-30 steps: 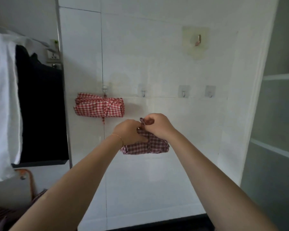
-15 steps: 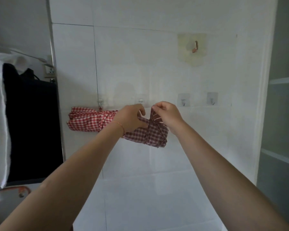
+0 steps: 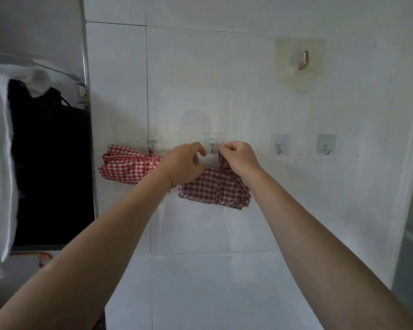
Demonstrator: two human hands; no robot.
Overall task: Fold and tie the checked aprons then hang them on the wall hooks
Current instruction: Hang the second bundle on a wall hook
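Both hands are up at the white tiled wall [image 3: 248, 234], right under the row of hooks. The right hand [image 3: 240, 157] pinches the tie of a folded checked apron [image 3: 212, 189], just beside the second hook [image 3: 211, 146]. The left hand [image 3: 183, 164] is curled against the bundle's top; can't tell if it's gripping. Another tied apron [image 3: 126, 166] hangs off the first hook [image 3: 151, 145], just left.

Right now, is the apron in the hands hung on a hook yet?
Not yet. Both hands, left and right, hold the folded apron just below the bare hook; its loop isn't over it.
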